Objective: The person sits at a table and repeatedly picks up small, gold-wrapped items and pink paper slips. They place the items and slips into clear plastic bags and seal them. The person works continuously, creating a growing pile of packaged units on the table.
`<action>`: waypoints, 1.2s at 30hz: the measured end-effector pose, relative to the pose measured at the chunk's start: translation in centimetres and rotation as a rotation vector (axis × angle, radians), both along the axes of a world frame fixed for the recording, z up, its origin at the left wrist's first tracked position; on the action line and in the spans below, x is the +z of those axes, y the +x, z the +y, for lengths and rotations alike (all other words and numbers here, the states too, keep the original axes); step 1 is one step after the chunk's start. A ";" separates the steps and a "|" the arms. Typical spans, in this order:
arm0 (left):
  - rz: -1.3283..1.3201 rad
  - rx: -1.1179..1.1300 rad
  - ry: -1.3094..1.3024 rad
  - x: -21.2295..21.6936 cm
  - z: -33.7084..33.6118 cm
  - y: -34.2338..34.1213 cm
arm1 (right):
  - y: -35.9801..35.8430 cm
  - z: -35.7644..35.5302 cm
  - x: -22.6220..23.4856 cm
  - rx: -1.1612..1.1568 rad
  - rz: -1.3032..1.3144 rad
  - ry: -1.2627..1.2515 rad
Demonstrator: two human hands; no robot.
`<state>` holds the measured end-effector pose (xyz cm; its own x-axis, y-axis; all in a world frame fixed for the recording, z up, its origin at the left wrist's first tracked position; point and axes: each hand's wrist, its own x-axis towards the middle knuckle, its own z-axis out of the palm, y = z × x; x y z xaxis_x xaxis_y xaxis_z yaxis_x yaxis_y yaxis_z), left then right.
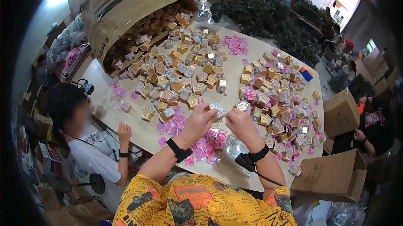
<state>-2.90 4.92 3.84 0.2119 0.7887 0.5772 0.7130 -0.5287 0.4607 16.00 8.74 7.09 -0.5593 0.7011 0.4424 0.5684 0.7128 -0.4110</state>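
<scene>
My left hand [198, 122] is closed on a glittery silver ornament [217, 111], held low over the table's near middle. Close beside it, my right hand [242, 124] is pinched at the ornament's right side; whatever lies between its fingertips is too small to make out. Under and between my forearms lies a heap of pink tags [205, 148]. A clear plastic bag [236, 152] rests by my right wrist. Beyond my hands spreads a pile of gold and silver star-faced ornaments [180, 74]. To the right, another pile of ornaments [277, 112] is mixed with pink tags.
A large cardboard carton [121, 5] lies on its side at the far left, ornaments spilling out. More pink tags [235, 44] and a blue-orange object [306, 73] lie on the table [222, 163]. Open cartons [329, 173] stand right. One person sits left; another handles a carton right.
</scene>
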 end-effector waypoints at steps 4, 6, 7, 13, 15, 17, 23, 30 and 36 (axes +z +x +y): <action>0.012 0.005 0.014 0.0 0.1 -0.1 | -0.2 0.1 0.2 0.002 -0.006 -0.014; 0.045 0.011 0.038 0.1 0.2 -0.1 | -0.1 0.3 0.3 0.006 -0.024 -0.027; 0.072 0.013 0.054 0.2 0.2 -0.1 | -0.1 0.4 0.4 0.008 -0.033 -0.034; 0.185 0.023 0.086 0.5 0.0 0.0 | 0.0 0.5 0.5 0.001 -0.096 -0.020; 0.188 0.035 0.086 0.9 0.0 0.3 | 0.1 0.5 0.4 -0.005 -0.113 -0.007; 0.197 0.041 0.075 0.7 -0.1 0.5 | 0.1 0.5 0.2 -0.006 -0.119 0.005; 0.139 0.011 0.019 0.8 0.1 0.9 | 0.6 0.7 -0.2 -0.012 -0.124 -0.013; 0.066 0.011 -0.043 0.1 0.1 1.2 | 1.2 0.7 0.1 0.015 -0.003 -0.184; -0.009 -0.013 -0.152 0.8 -0.2 1.5 | 2.8 1.2 0.2 0.028 0.407 -0.969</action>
